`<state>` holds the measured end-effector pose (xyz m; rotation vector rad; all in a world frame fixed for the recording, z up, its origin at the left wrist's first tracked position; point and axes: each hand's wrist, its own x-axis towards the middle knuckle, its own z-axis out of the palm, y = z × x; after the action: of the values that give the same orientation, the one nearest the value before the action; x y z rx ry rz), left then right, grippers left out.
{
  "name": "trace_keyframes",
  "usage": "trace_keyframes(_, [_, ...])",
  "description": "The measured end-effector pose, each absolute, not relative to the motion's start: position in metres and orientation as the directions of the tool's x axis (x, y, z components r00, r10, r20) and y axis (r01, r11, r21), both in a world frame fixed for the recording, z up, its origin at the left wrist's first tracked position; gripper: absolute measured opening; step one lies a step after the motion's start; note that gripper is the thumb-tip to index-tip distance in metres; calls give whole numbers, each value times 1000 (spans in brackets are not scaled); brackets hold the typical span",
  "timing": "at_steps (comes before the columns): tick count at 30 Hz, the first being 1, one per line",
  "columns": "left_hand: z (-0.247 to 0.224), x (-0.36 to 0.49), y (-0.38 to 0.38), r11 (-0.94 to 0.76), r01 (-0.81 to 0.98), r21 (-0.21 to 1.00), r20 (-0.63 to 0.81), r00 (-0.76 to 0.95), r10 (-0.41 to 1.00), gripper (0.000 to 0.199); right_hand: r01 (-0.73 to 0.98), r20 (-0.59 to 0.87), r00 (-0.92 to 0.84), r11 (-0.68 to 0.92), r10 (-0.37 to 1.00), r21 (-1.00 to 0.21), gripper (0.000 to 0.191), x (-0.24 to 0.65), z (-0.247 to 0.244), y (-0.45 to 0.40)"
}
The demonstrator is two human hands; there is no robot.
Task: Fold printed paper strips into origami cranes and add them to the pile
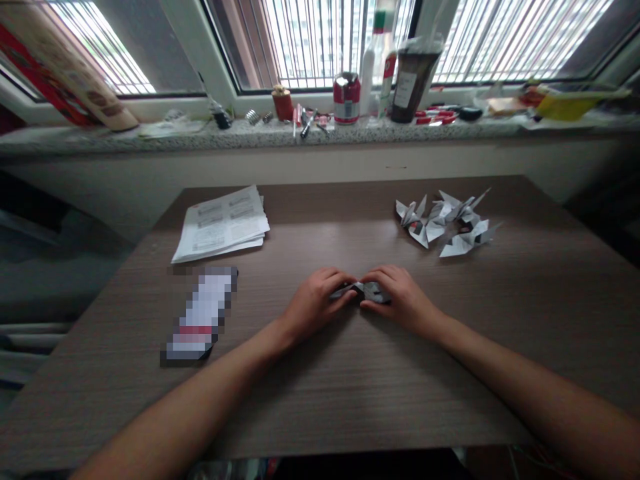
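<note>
A small piece of folded printed paper is held between my two hands, low over the middle of the table. My left hand pinches its left end, thumb and fingers closed on it. On the other side my right hand grips the right end, fingers on top and thumb at the near edge. Much of the paper is hidden by my fingers, so its exact shape cannot be told. Several folded paper cranes lie grouped beyond my right hand.
A stack of printed sheets lies at the back left of the brown table. Nearer stands out a blurred phone, lying flat. Along the granite windowsill are a red can, a dark drink cup and small clutter.
</note>
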<state>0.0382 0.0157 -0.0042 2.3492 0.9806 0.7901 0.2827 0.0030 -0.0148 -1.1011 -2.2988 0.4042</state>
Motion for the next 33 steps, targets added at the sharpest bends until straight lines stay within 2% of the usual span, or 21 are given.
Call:
trace_keyframes(4, [-1,39,13,-515,392,762,253,553,794,13,527,348,-492,591,798,-611,22,282,-8,0])
trace_keyframes(7, [5,40,8,-401,312,861,185,542,820,16,436,255,-456,464,852,-771,16,282,0,-3])
trace_keyframes(10, [10,42,3,-318,248,915,150,521,840,18,392,154,-431,338,889,-856,18,281,5,-6])
trace_keyframes(15, [13,42,0,-259,237,936,112,499,859,19,378,89,-390,248,916,-892,21,280,8,-7])
trace_keyframes(27, [17,43,-2,-183,195,963,63,500,864,20,352,34,-368,173,929,-920,19,278,11,-10])
trace_keyframes(33, [20,46,-4,-155,231,961,22,493,870,20,352,6,-368,146,930,-924,19,277,13,-11])
